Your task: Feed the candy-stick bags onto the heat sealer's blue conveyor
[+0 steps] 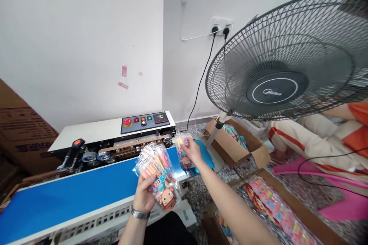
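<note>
My left hand (144,195) is closed around a fanned stack of clear plastic packets (156,174), above the near edge of the blue conveyor belt. Each packet shows pastel sticks and a cartoon face at the bottom. My right hand (192,151) pinches one single packet (184,155) of the same kind, held upright by the right end of the belt sealing machine (115,128). The top of this packet lies near the machine's feed end, over a shiny blue plate (204,155). Whether it touches the machine I cannot tell.
A large fan (276,88) stands at the right. Below it, an open carton (230,145) holds packets, and a longer carton (322,224) nearer me holds pink ones. A seated person's legs (304,134) show at far right. Black cables (201,80) run down the wall.
</note>
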Demonstrator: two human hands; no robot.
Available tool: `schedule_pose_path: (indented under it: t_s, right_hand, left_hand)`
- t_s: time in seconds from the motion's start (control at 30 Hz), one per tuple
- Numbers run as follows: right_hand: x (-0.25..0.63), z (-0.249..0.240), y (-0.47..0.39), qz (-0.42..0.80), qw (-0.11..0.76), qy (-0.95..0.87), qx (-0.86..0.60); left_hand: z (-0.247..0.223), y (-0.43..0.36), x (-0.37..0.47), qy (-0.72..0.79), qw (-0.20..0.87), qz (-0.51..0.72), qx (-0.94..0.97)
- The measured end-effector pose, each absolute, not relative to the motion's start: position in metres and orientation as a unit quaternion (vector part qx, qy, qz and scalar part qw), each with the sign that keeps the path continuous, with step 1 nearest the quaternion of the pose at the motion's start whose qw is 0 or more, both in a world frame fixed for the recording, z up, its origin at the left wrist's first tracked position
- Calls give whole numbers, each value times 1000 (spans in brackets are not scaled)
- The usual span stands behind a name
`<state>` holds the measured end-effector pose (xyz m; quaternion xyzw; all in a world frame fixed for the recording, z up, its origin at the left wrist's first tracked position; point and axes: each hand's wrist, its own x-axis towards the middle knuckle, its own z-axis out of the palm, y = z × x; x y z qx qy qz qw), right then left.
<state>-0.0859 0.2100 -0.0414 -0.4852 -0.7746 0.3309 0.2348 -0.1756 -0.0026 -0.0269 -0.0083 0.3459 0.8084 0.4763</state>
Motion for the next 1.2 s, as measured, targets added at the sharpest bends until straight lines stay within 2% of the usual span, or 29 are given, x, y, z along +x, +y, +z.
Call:
schedule_pose_path:
  t_s: [0.1, 0.23, 0.33, 0.4, 0.5, 0.57, 0.67, 0.83, 1.07, 1.2]
  right_hand:
    - [-99, -37, 202, 338, 243, -791, -449]
    - [-99, -22, 177, 419, 326, -772, -349]
    - [-89, -4, 152, 511, 313, -758, -257]
    - [-84, 6, 138, 494, 306, -781, -227]
    - [-80, 12, 129, 446, 338, -789, -255]
    - [-80, 11, 127, 462, 352, -763, -284]
    - [-80, 10, 125, 479, 338, -759, -282]
    - [-81, 13, 119, 419, 353, -790, -276]
    - [-85, 4, 124, 601, 383, -645, -277]
    - [-84, -2, 140, 592, 441, -602, -303]
  left_hand:
    - [-26, -2, -175, 353, 468, 810, -14]
    - [-26, -1, -174, 356, 456, 815, -17]
    - [-26, 0, -172, 352, 460, 815, 8]
    - [-25, 2, -170, 356, 459, 814, 19]
    - [-25, 4, -166, 363, 455, 813, 26]
    - [-24, 5, -164, 359, 447, 819, 23]
    - [-24, 5, -162, 352, 443, 824, 27]
    - [-25, 6, -161, 358, 454, 814, 50]
    - [-24, 6, -162, 362, 457, 812, 41]
    - [-23, 5, -166, 372, 445, 815, 14]
